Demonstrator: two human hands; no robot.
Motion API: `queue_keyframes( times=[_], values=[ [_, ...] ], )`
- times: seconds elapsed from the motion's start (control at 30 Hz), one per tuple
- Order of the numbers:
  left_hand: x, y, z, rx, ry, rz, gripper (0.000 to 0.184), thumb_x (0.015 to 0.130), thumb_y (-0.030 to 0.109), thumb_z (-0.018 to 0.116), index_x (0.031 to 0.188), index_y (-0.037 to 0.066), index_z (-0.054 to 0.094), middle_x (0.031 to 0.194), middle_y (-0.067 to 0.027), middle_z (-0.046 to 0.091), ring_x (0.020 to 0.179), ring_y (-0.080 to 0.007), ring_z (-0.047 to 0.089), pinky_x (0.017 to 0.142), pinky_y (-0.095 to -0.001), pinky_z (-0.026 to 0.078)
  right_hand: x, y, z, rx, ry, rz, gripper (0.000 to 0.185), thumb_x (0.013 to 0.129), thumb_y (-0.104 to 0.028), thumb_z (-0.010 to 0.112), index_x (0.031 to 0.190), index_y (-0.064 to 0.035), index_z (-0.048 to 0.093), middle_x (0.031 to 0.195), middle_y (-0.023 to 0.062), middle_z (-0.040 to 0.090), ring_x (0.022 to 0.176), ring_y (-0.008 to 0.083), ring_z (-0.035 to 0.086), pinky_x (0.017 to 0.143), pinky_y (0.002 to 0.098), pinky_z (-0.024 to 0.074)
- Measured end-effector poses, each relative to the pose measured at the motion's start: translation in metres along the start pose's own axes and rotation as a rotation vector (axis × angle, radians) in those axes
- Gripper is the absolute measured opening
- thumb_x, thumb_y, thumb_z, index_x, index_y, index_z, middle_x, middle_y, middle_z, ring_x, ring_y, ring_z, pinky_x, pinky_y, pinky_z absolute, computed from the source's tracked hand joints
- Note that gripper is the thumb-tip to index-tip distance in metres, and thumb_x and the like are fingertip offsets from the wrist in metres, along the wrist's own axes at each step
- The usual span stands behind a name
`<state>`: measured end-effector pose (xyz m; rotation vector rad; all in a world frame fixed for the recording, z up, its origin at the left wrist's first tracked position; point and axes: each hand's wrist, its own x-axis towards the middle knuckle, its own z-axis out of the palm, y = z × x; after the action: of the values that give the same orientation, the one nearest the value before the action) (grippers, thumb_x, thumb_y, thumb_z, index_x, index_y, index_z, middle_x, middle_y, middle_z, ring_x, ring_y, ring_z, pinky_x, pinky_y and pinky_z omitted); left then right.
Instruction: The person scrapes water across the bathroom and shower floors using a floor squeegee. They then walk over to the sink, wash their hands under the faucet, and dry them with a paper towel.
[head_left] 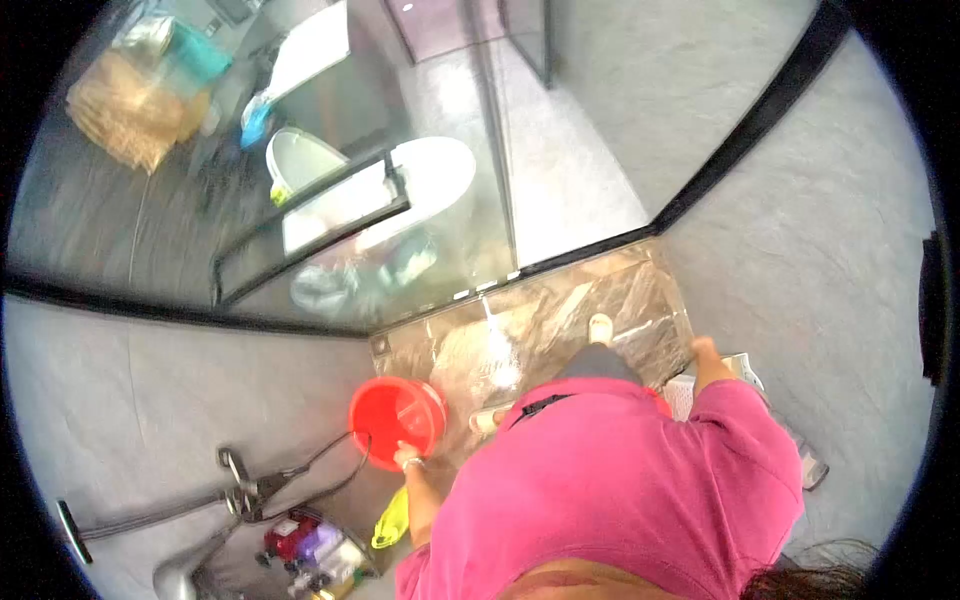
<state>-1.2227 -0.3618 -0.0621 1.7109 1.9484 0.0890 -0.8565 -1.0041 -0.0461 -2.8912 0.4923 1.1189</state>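
Observation:
A red bucket (pixel 375 420) stands on the wet tiled floor at the left of my feet. My left hand (pixel 405 455) is closed at its near rim, with a band on the wrist. A dark hose (pixel 345 440) runs from the wall fitting to the bucket. My right hand (pixel 703 348) hangs out to the right, near the grey wall and above a white perforated basket (pixel 680 395). It is small and blurred, so its fingers do not show clearly.
A black-framed glass door (pixel 420 270) with a long handle (pixel 310 230) stands ahead; a white toilet (pixel 430 175) shows beyond it. Shower fittings (pixel 240 490) and a shelf of bottles (pixel 315 550) are at lower left. A yellow-green item (pixel 392 518) lies beside my left arm.

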Motion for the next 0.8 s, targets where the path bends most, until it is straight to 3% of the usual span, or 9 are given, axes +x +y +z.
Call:
queue_keyframes(
  times=[0.13,0.17,0.23,0.3,0.4,0.47,0.5,0.57,0.8],
  values=[
    [-0.084,0.152,0.022,-0.286,0.003,-0.170,0.019,0.070,0.010,0.051,0.076,-0.008,0.053,0.066,-0.0165,0.057,0.063,-0.0264,0.057,0.047,-0.0364,0.045,0.087,0.027,0.023,-0.638,-0.057,-0.511,0.034,0.076,-0.029,0.042,0.098,-0.0063,0.055,0.099,0.0114,0.054,0.089,0.0263,0.051,0.079,0.0392,0.0372],
    [-0.053,0.149,0.105,-0.195,-0.334,-0.100,0.023,0.070,0.011,0.051,0.083,-0.007,0.050,0.069,-0.0147,0.056,0.060,-0.0243,0.056,0.045,-0.0346,0.045,0.088,0.029,0.010,-0.614,-0.068,-0.517,0.034,0.076,-0.029,0.042,0.098,-0.0063,0.055,0.099,0.0114,0.054,0.089,0.0263,0.051,0.079,0.0392,0.0372],
    [-0.121,0.198,0.081,-0.116,-0.575,-0.126,0.030,0.070,0.024,0.052,0.087,-0.001,0.052,0.071,-0.0116,0.056,0.058,-0.0226,0.054,0.048,-0.0365,0.044,0.020,0.019,-0.034,0.961,0.057,-0.077,0.033,0.076,-0.028,0.050,0.093,-0.0001,0.056,0.088,0.0098,0.057,0.075,0.0184,0.053,0.067,0.0296,0.0422],
    [-0.175,0.255,0.132,0.116,-0.693,-0.021,0.034,0.070,0.032,0.051,0.088,0.003,0.053,0.072,-0.0105,0.056,0.057,-0.0217,0.053,0.048,-0.0360,0.043,0.107,0.056,-0.017,1.132,0.086,-0.048,0.025,0.075,-0.021,0.052,0.088,0.0003,0.057,0.081,0.0068,0.057,0.072,0.0157,0.052,0.062,0.0286,0.0425],
    [-0.217,0.321,0.174,0.310,-0.825,0.304,0.041,0.071,0.037,0.049,0.091,0.003,0.056,0.079,-0.0132,0.058,0.063,-0.0251,0.055,0.054,-0.0364,0.044,0.140,0.085,0.008,0.801,0.131,-0.096,0.027,0.076,-0.022,0.050,0.090,-0.0002,0.055,0.080,0.0063,0.056,0.068,0.0157,0.051,0.059,0.0283,0.0417],
    [-0.214,0.365,0.229,0.257,-0.758,1.066,0.043,0.069,0.038,0.050,0.089,0.001,0.057,0.083,-0.0176,0.058,0.072,-0.0304,0.056,0.063,-0.0372,0.044,0.133,0.081,-0.012,0.747,-0.024,-0.068,0.035,0.077,-0.028,0.046,0.098,0.0008,0.051,0.094,0.0102,0.053,0.083,0.0192,0.048,0.072,0.0285,0.0374],
    [-0.217,0.384,0.246,0.229,-0.706,1.031,0.043,0.069,0.038,0.050,0.087,0.000,0.057,0.082,-0.0195,0.057,0.076,-0.0312,0.056,0.066,-0.0362,0.043,0.073,0.054,-0.077,0.720,-0.153,0.014,0.042,0.079,-0.032,0.043,0.103,0.0016,0.048,0.106,0.0139,0.049,0.098,0.0229,0.046,0.085,0.0287,0.0331],
    [-0.237,0.440,0.273,0.140,-0.712,0.978,0.042,0.069,0.038,0.050,0.085,0.000,0.058,0.081,-0.0202,0.056,0.082,-0.0309,0.054,0.072,-0.0349,0.042,0.104,0.054,-0.045,1.003,-0.201,0.015,0.032,0.077,-0.022,0.049,0.101,-0.0017,0.050,0.085,0.0075,0.055,0.071,0.0149,0.048,0.062,0.0286,0.0402],
    [-0.227,0.565,0.318,0.276,-0.675,0.763,0.042,0.067,0.036,0.053,0.090,0.001,0.057,0.094,-0.0165,0.055,0.091,-0.0284,0.051,0.080,-0.0321,0.039,0.078,-0.048,-0.188,0.976,-0.208,0.050,0.034,0.077,-0.023,0.047,0.105,-0.0033,0.048,0.083,0.0058,0.054,0.068,0.0138,0.048,0.060,0.0263,0.0399]
  ],
)
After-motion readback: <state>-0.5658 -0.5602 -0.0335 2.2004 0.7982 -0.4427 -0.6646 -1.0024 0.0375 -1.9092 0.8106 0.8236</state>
